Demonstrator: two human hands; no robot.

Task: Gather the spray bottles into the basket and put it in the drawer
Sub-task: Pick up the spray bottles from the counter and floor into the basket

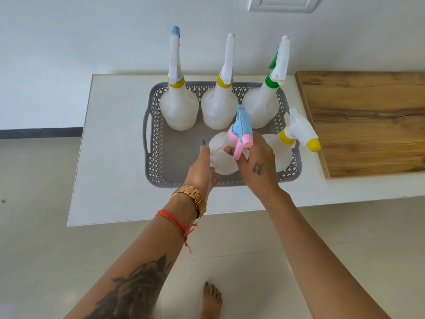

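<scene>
A grey perforated basket (158,143) sits on a white counter (110,180). Three white spray bottles stand along its back: one with a yellow collar and blue nozzle tip (178,109), one with a yellow collar (218,107), one with a green collar (262,107). At front right stands a bottle with a yellow collar and yellow nozzle (282,150). A white bottle with a pink and blue sprayer (220,155) stands in the front middle. My left hand (202,169) cups its left side, and my right hand (257,164) grips its neck beside the pink trigger.
A wooden board (368,120) lies on the counter right of the basket, touching its right rim. White wall behind, with a white frame (284,3) at top. Tiled floor below the counter's front edge, where a bare foot (211,300) shows.
</scene>
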